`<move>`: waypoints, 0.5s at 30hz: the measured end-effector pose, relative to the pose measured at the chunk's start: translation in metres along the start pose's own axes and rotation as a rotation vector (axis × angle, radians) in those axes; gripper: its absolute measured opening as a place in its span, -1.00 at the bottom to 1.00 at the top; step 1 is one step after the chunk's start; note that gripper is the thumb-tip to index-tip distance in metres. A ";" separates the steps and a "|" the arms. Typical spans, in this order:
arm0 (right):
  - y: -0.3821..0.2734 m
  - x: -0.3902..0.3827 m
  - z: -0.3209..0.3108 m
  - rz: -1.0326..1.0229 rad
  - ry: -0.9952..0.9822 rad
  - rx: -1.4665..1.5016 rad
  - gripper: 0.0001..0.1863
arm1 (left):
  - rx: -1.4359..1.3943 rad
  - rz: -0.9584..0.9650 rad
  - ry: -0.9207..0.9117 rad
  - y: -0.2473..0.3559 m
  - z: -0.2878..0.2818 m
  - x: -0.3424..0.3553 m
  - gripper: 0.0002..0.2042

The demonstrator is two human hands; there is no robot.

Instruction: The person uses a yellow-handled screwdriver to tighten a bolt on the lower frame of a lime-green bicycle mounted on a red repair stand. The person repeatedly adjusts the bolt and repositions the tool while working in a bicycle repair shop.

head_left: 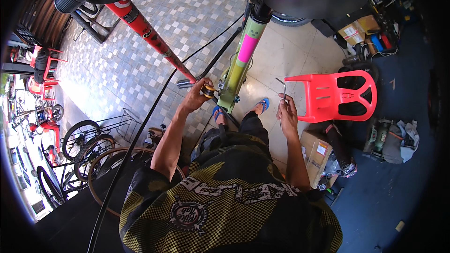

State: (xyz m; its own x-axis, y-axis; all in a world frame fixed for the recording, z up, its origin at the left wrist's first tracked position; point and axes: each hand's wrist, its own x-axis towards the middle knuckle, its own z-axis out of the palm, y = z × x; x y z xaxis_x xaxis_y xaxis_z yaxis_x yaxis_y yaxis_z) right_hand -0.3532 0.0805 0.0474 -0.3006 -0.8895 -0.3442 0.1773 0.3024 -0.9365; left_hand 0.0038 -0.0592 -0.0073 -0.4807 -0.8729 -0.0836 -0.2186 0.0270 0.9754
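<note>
One patterned shirt [229,201] fills six o'clock; at ten, the left hand [193,97] pinches one black-and-gold part [208,91] beside one green frame [236,72]; at three, the right hand [287,113] grips one hex key [284,88], near one red chair [335,96].

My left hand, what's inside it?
Your left hand holds a round black-and-gold part near the green bicycle frame. The back of the hand covers the palm, so anything there can't be seen.
</note>
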 end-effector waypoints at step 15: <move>-0.002 0.007 0.024 -0.037 -0.072 -0.039 -0.70 | -1.095 -0.240 0.057 -0.020 -0.018 -0.064 -0.47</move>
State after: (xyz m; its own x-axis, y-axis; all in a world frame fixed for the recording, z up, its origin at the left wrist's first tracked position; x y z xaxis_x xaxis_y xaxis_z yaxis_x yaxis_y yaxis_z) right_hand -0.3332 0.0652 0.0480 -0.2379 -0.9223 -0.3047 0.1307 0.2805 -0.9509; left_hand 0.0541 -0.0129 -0.0173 -0.4810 -0.8197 -0.3110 0.5777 -0.5632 0.5908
